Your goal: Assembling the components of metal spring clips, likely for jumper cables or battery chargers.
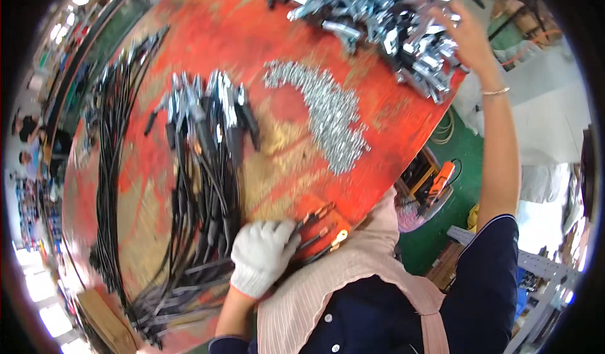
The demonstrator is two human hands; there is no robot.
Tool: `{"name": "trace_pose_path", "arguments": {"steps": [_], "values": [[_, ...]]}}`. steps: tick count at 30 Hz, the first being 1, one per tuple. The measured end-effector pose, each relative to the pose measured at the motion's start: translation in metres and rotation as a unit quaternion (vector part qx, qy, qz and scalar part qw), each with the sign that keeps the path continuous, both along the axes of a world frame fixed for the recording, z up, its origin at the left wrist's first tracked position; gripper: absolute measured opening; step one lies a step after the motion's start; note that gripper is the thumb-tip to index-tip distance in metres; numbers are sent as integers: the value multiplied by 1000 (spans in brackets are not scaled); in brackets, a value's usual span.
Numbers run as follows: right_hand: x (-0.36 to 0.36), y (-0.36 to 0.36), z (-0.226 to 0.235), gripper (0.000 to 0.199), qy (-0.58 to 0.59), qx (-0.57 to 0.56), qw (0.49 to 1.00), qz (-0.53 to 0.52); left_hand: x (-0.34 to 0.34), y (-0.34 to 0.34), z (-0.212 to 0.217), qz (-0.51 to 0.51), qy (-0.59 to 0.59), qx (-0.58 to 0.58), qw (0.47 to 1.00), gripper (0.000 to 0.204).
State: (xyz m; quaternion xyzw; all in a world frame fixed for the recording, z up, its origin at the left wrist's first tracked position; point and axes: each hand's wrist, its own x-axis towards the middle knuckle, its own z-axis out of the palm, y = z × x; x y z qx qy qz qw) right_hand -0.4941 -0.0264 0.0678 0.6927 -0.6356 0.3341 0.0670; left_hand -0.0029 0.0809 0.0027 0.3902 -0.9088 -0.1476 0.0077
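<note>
My left hand point(265, 256), in a white knit glove, is closed around black cables point(309, 243) at the near table edge. Their ends stick out to its right over a small orange-red block with a brass-coloured piece point(340, 237). My right hand point(463, 32), bare, reaches to the far right, its fingers apart at the edge of a heap of shiny metal levers with dark parts point(384, 23). No piece stands out clearly in its fingers, which are slightly blurred. Between the hands lies a spread of small silvery metal pieces point(331, 114).
Left of centre lies a bundle of black cables with metal lever ends point(211, 127). Farther left runs another long cable bundle point(113, 165). The worn red table point(214, 26) has a wooden piece point(104, 322) at its near left. An orange tool point(441, 180) lies below, right of the table.
</note>
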Motion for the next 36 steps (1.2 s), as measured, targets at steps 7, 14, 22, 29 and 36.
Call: {"name": "trace_pose_path", "arguments": {"steps": [7,14,22,29,36], "values": [[17,6,-26,36,-239,-11,969,-61,10,5,5,100,92,-1,991,18],[70,24,-34,30,-565,-170,800,111,21,-4,41,207,85,21,974,23],[174,77,-87,50,-828,5,525,197,1,-52,45,236,173,59,954,24],[209,83,-93,31,-917,20,350,188,-26,-68,11,286,296,408,815,26],[216,102,-103,24,-927,13,337,162,-32,-55,11,285,365,460,757,21]]}}
